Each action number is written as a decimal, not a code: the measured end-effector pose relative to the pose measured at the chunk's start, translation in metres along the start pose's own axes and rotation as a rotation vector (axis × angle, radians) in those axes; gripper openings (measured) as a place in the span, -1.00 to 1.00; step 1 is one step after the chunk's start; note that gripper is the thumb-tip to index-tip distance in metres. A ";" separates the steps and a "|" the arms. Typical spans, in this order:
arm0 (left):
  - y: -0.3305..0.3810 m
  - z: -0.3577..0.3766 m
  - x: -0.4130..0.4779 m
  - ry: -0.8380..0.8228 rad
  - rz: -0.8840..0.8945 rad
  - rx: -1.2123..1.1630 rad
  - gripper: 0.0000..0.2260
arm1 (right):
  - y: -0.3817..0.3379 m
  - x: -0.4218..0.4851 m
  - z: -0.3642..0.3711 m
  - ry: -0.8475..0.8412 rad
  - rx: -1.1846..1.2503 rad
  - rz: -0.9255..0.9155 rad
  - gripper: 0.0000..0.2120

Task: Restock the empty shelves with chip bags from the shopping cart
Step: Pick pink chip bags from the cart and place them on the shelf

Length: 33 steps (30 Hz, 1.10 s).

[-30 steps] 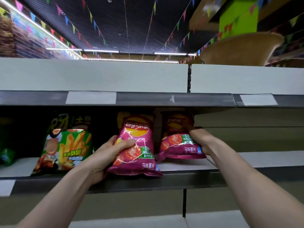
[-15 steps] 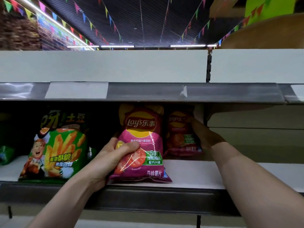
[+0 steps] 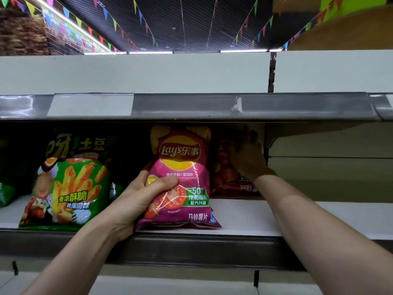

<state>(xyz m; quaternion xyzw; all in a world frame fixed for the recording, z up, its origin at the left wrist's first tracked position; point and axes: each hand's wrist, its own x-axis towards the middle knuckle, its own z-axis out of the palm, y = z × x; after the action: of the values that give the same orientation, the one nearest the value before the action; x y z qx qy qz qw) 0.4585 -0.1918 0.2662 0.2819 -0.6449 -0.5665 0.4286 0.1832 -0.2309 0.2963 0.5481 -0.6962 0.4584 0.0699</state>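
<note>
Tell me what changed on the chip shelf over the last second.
The right hand pushed its pink bag from the shelf front to the shadowed back. The left hand stood its Lay's bag upright at the front, still gripping it. The green fries bag stayed put.

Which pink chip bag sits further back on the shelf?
The right pink bag, shadowed, at the right hand; the left pink bag, in the left hand, stands forward.

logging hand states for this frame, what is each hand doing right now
Left hand: grips the glossy pink Lay's chip bag.
Right hand: on the shadowed dark red chip bag; grip cannot be told.
</note>
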 end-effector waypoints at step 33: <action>0.013 0.014 -0.011 0.116 -0.035 -0.093 -0.69 | -0.106 -0.130 -0.023 -0.291 0.575 0.287 -0.53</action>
<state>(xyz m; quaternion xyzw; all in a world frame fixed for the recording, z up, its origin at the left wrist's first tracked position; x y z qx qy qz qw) 0.4536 -0.1730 0.2758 0.3053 -0.5870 -0.5861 0.4677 0.3121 -0.1214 0.2912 0.5014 -0.6113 0.5579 -0.2524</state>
